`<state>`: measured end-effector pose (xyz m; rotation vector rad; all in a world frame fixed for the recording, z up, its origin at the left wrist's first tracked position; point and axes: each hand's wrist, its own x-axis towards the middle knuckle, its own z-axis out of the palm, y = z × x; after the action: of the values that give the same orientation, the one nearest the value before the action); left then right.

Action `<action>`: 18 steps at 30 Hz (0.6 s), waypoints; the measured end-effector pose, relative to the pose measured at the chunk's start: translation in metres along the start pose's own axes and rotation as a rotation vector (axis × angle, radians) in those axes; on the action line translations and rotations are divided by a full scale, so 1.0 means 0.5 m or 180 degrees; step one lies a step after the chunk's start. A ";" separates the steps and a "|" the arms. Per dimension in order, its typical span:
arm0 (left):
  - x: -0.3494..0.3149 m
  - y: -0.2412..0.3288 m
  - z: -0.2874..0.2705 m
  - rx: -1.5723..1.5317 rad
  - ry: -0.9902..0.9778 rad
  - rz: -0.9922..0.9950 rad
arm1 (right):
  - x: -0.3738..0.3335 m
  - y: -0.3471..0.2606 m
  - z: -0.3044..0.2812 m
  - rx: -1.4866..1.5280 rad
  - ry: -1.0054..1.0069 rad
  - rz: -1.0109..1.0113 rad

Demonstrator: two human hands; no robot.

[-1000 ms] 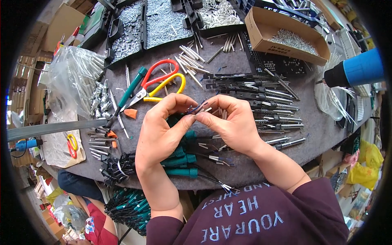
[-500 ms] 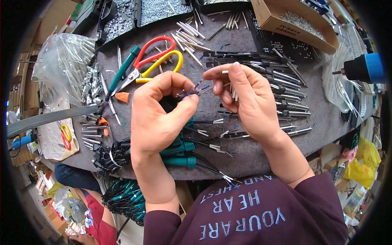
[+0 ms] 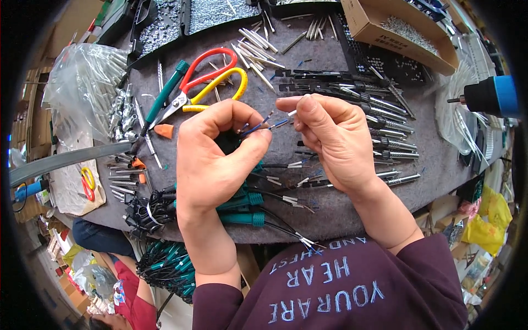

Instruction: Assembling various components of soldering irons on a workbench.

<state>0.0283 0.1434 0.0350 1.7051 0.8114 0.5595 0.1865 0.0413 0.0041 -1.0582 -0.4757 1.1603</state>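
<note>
Thin blue wires (image 3: pixel 254 128) with bare ends poke out of my left hand (image 3: pixel 214 157), pinched between thumb and forefinger. Facing it, my right hand (image 3: pixel 338 137) grips a short white sleeve (image 3: pixel 292 113) between thumb and forefinger. The sleeve's end is at the tip of one wire; whether the wire is inside it I cannot tell. Its other fingers are curled, hiding what lies in the palm. Below my left hand lie several green handles (image 3: pixel 242 219) with black cables, whose wire ends carry white sleeves (image 3: pixel 294 201).
Red-and-yellow scissors (image 3: pixel 220 82) lie beyond my left hand beside a green-handled tool (image 3: pixel 165 96). Loose metal rods (image 3: pixel 256 47) and a row of metal-and-black parts (image 3: pixel 390 126) cover the bench. A cardboard box (image 3: pixel 357 25), a blue power tool (image 3: pixel 495 96) and a plastic bag (image 3: pixel 82 88) surround them.
My right hand has brought the white sleeve down to a wire tip. The white pieces seen earlier in its palm are hidden now. My left hand has barely moved.
</note>
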 end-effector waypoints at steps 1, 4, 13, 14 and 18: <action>0.001 0.000 0.001 -0.0001 -0.0004 -0.0002 | 0.002 0.004 -0.002 -0.0051 -0.0048 -0.0064; 0.002 0.001 0.002 -0.0069 0.0017 -0.0049 | 0.003 0.004 -0.004 -0.0142 -0.0131 -0.0110; 0.003 0.001 0.002 -0.0037 0.0007 -0.0188 | -0.003 -0.003 -0.003 -0.0244 -0.0204 -0.0073; 0.003 0.000 0.004 -0.0066 0.0032 -0.0124 | -0.003 -0.004 0.000 -0.0312 -0.0158 -0.0133; 0.008 -0.001 0.010 -0.0154 0.0019 -0.0045 | 0.001 0.017 0.000 -0.1112 -0.0096 -0.0982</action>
<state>0.0343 0.1433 0.0329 1.6529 0.8073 0.5705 0.1821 0.0419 -0.0034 -1.2158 -0.8565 0.8363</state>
